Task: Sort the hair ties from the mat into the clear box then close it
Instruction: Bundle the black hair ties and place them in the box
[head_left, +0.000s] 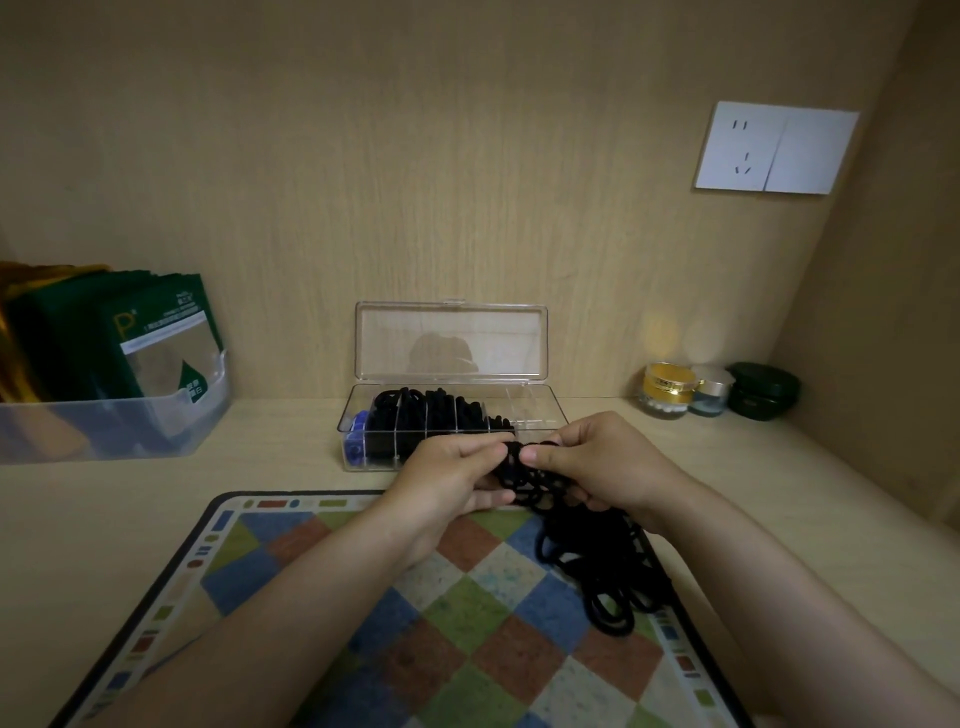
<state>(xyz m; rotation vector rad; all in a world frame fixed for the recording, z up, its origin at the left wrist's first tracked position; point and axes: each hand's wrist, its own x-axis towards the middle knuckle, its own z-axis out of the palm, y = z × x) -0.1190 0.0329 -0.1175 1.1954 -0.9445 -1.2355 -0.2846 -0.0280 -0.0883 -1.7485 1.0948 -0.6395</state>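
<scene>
The left hand (449, 470) and the right hand (592, 462) both pinch one bunch of black hair ties (519, 475) between thumb and fingers, above the far edge of the mat (467, 623). More ties hang from it onto the mat's right side. They look light, soft and stretchy and tangle easily, so I think it is better to pinch a single loop and draw it out slowly. The clear box (535, 408) stands open near the back edge of the table (291, 441), its left compartments filled.

Dim, warm light throughout; two pale glows on the far wall (467, 156) above the jars (667, 389) at right; murky reflection in the lid of the clear box (452, 338); edges bend, wide-angle.
</scene>
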